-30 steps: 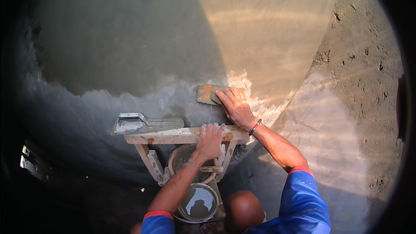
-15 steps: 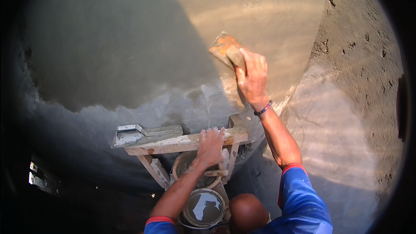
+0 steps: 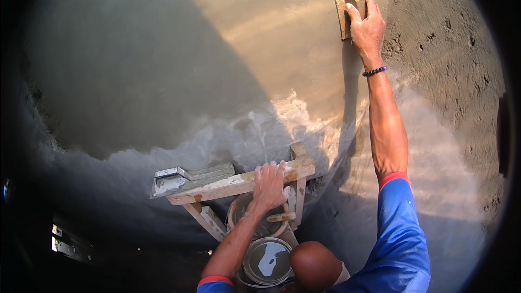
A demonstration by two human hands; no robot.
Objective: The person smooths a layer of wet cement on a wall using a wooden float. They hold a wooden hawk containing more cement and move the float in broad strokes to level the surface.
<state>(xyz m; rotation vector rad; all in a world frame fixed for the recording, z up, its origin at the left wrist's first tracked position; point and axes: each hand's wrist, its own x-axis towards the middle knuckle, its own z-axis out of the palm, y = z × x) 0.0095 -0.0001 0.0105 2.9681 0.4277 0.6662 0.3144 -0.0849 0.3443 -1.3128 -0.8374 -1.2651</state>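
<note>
My right hand grips the block handle of a plastering float, an orange, cement-stained board. My arm is stretched far up, and the float lies against the smooth grey plaster close to its right edge. Lower down, my left hand rests on the top bar of a wooden stand, its fingers laid flat over the wood. A metal trowel with a cement-smeared blade lies on the left end of the stand.
Beneath the stand is a bucket; nearer me stands a round pail of greyish water. Rough, pitted wall borders the smooth plaster on the right. My bent knee is beside the pail. The lower left is dark.
My right hand has carried the float up and to the right across the plaster, and the float has turned from slanted to nearly upright. My left hand stays on the stand.
</note>
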